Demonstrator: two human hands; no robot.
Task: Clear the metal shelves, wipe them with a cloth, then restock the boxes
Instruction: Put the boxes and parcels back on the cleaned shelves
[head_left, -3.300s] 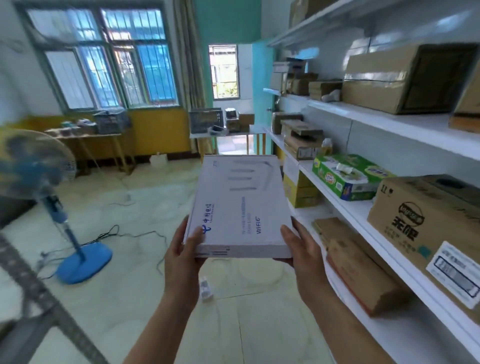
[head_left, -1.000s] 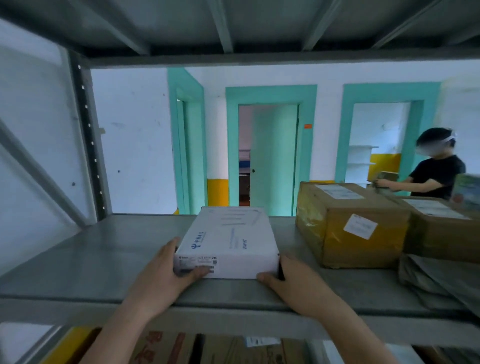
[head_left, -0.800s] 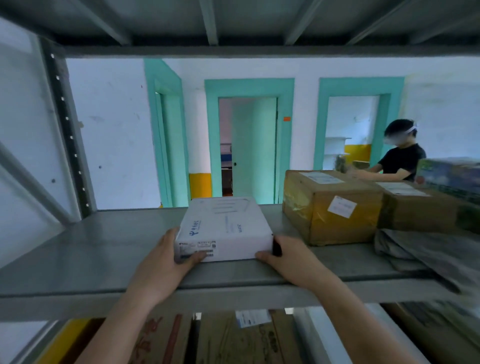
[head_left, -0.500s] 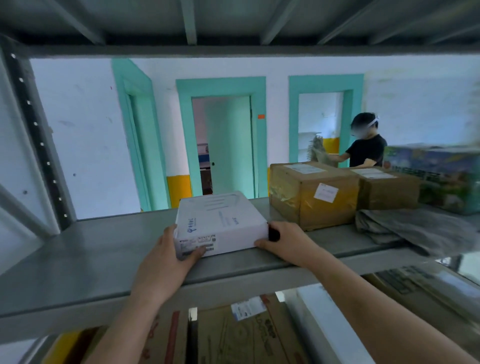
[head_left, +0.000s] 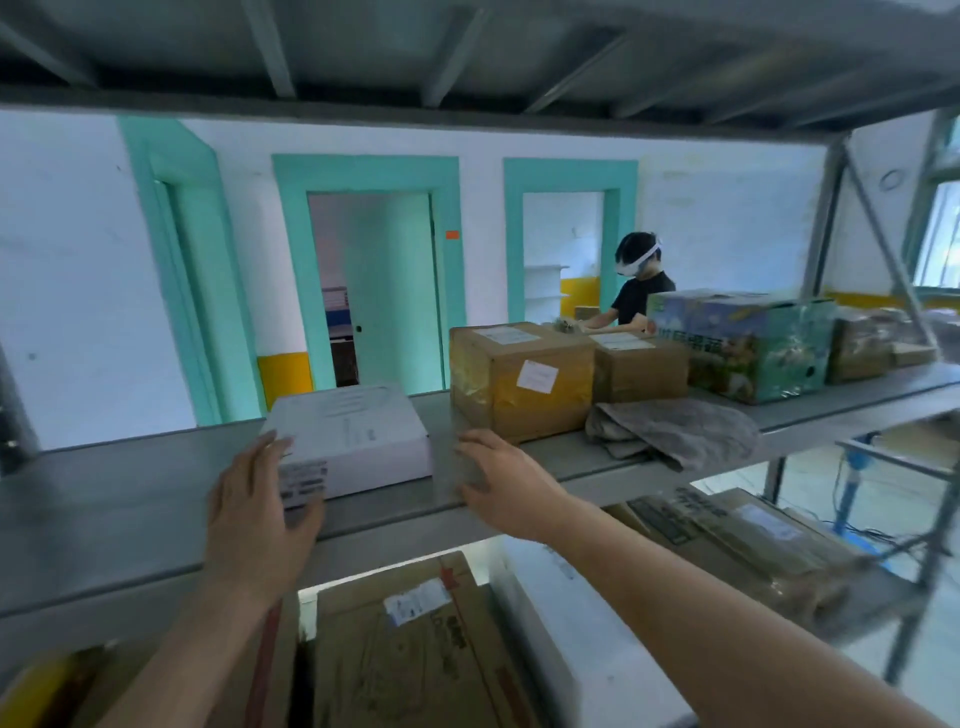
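Where the flat grey metal shelf (head_left: 130, 499) starts at left, the left hand (head_left: 254, 499) lies with fingers straight against the near left corner of the flat white box (head_left: 358, 431), gripping nothing. Just right of the box, the right hand (head_left: 498, 483) hovers open with fingers spread, apart from it. Further right are a glossy taped carton (head_left: 519, 379), a crumpled grey cloth (head_left: 675, 428) and a printed carton (head_left: 743, 343). Below lie brown cartons (head_left: 405, 649).

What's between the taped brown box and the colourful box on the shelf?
A smaller brown box, in the head view; a grey cloth lies before it.
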